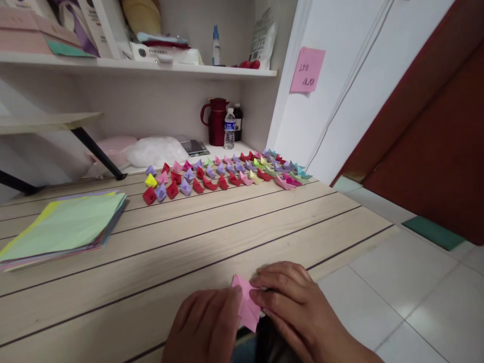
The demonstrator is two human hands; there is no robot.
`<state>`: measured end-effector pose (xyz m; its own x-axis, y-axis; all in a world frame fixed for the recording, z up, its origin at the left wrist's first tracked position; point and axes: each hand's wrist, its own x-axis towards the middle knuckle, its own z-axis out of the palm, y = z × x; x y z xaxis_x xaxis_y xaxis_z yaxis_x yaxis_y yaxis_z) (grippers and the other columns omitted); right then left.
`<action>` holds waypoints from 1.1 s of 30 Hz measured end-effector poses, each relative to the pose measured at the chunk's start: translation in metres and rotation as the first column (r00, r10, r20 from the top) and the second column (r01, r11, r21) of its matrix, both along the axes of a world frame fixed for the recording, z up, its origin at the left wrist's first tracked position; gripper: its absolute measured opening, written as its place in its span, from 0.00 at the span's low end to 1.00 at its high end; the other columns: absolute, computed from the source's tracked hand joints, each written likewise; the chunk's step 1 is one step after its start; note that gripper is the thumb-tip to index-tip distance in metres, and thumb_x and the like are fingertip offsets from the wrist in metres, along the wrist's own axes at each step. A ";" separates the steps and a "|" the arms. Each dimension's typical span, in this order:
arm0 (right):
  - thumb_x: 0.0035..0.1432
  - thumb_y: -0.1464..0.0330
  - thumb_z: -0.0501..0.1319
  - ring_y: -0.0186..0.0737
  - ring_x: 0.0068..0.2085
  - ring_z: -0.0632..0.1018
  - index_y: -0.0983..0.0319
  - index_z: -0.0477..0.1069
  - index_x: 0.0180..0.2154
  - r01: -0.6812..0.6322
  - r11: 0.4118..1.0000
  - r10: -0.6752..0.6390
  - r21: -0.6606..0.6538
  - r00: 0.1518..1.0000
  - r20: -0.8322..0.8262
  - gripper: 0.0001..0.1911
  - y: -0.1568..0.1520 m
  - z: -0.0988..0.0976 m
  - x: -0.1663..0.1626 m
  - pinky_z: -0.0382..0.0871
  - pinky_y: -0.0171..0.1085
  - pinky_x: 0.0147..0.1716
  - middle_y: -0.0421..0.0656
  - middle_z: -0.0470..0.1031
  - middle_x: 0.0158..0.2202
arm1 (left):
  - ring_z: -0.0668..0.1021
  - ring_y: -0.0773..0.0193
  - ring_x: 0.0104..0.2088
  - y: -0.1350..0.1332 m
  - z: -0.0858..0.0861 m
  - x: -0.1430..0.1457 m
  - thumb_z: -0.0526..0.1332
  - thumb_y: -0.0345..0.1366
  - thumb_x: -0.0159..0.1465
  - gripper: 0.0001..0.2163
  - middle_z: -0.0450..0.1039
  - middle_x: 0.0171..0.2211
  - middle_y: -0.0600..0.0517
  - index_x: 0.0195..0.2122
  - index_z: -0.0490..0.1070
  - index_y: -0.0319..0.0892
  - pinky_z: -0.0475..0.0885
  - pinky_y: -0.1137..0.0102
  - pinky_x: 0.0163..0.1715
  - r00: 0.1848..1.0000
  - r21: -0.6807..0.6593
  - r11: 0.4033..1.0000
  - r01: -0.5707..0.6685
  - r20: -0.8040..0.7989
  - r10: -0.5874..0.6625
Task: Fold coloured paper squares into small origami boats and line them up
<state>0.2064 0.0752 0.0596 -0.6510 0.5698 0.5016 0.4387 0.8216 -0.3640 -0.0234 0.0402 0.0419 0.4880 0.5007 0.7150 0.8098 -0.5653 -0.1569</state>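
Paper [248, 311], pink and folded, is at six o'clock in the head view. The left hand [212, 320], with fingers close together, holds its left side; the right hand [293, 297] holds its right side. From there, small paper boats [223, 182] stand at twelve o'clock, and a paper stack [68, 222] lies at ten.

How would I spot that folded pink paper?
Find the pale plank-patterned table. At its near edge, the left hand and right hand hold the small folded pink paper. Unlike the colourful paper boats farther back, it alone is held.
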 end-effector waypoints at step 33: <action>0.64 0.71 0.59 0.43 0.44 0.71 0.54 0.71 0.39 0.276 0.927 -0.286 -0.252 0.958 0.000 0.05 -0.004 0.012 -0.023 0.59 0.44 0.42 0.40 0.74 0.44 | 0.73 0.60 0.45 -0.006 0.002 0.012 0.58 0.37 0.66 0.07 0.74 0.40 0.53 0.31 0.72 0.50 0.62 0.61 0.48 0.938 -0.325 0.938 -0.120 0.273 0.215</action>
<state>0.1837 0.0716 0.0720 -0.4299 0.8355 0.3421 0.6213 0.5487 -0.5594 -0.0110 0.0343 0.0444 0.1646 0.7689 0.6178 0.8785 -0.3990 0.2627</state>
